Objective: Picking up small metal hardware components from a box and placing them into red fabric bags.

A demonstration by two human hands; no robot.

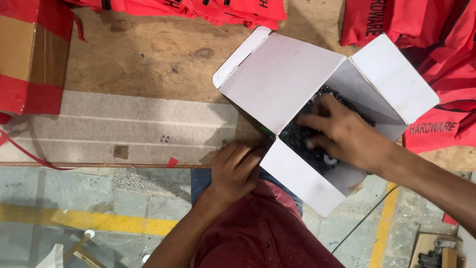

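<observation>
An open white cardboard box (282, 79) with its flaps spread rests on the wooden table's front edge. Inside lies a heap of small black parts (302, 141). My right hand (342, 131) reaches into the box, fingers spread over the black parts and touching them. My left hand (235, 168) rests at the table's edge, fingers curled against the box's near-left corner. Whether either hand holds a part is hidden.
Red fabric bags lie along the back (208, 9) and at the right (436, 44). A brown carton wrapped in red tape (29, 54) stands at the left. The wooden table (139, 59) ends near me; below is a floor with yellow lines (114, 223).
</observation>
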